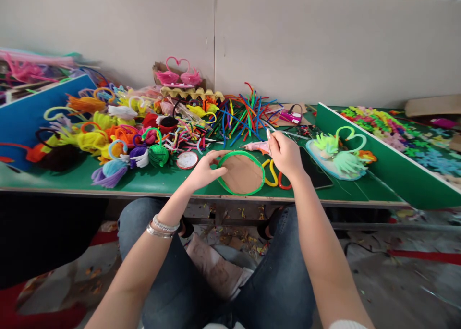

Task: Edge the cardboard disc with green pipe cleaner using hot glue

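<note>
My left hand (208, 169) grips the left edge of a round cardboard disc (243, 174) with a bright green fuzzy rim, thumb on top. The disc is tilted up at the table's front edge. My right hand (285, 152) is closed, fingers bent in, to the right of and above the disc. What its fingers hold, if anything, I cannot make out. A pink glue gun (257, 147) points left right beside that hand; its rear end is hidden. Below the hand lie a yellow pipe-cleaner loop (271, 173) and a red-orange pipe-cleaner loop (284, 181).
Colourful pipe-cleaner swans (118, 141) crowd the left, near a round white-centred disc (187, 160). Loose pipe cleaners (248, 113) lie behind. A dark phone-like slab (315, 168) and a green swan pair (340, 153) stand right, before a green divider (382, 156). A blue divider (46, 108) borders the left.
</note>
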Demonstrator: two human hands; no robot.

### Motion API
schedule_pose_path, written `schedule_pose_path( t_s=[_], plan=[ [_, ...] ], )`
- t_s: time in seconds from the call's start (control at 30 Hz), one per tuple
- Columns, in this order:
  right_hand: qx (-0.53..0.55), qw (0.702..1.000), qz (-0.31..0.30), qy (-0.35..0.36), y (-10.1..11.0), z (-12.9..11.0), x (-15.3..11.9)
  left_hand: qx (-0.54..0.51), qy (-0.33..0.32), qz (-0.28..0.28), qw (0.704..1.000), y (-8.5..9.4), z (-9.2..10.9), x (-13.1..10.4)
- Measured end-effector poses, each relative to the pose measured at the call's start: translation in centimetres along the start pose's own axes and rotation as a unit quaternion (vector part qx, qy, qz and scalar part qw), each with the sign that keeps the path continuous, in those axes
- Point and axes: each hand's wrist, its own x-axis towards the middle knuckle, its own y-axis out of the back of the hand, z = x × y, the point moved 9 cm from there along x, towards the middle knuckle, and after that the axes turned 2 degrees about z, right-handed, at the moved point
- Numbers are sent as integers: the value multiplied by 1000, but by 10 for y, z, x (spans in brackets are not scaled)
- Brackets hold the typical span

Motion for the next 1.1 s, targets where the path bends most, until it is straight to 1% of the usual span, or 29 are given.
schedule_pose_path(
  t_s=[0.07, 0.17, 0.2, 0.27, 0.33, 0.37, 0.43, 0.53, 0.63, 0.87, 1.1],
  plan=[
    [39, 999, -7, -37, -1, 7, -1, -18, 15, 11, 1000, 3, -1, 1],
    [120, 990, -31, -59, -8, 9, -2, -60, 45, 29, 997, 8, -2, 1],
    [159, 984, -47, -63, -12, 8, -3, -75, 54, 36, 995, 9, -3, 1],
    [243, 963, -100, -64, -24, 6, -4, -99, 69, 52, 991, 12, -4, 0],
    [290, 942, -158, -62, -37, 4, -7, -117, 81, 67, 988, 15, -5, 0],
    [288, 939, -179, -61, -41, 5, -9, -124, 87, 74, 986, 16, -6, 0],
    [259, 943, -197, -61, -45, 9, -11, -136, 101, 82, 982, 17, -8, -1],
    [238, 946, -211, -60, -46, 10, -12, -148, 117, 87, 978, 16, -9, -2],
    [234, 946, -216, -56, -45, 8, -12, -150, 118, 87, 978, 16, -9, -2],
    [236, 946, -217, -52, -46, 6, -12, -141, 90, 85, 982, 18, -7, 0],
    [222, 952, -208, -25, -44, 2, -11, -124, 63, 83, 987, 20, -6, 0]
  ],
)
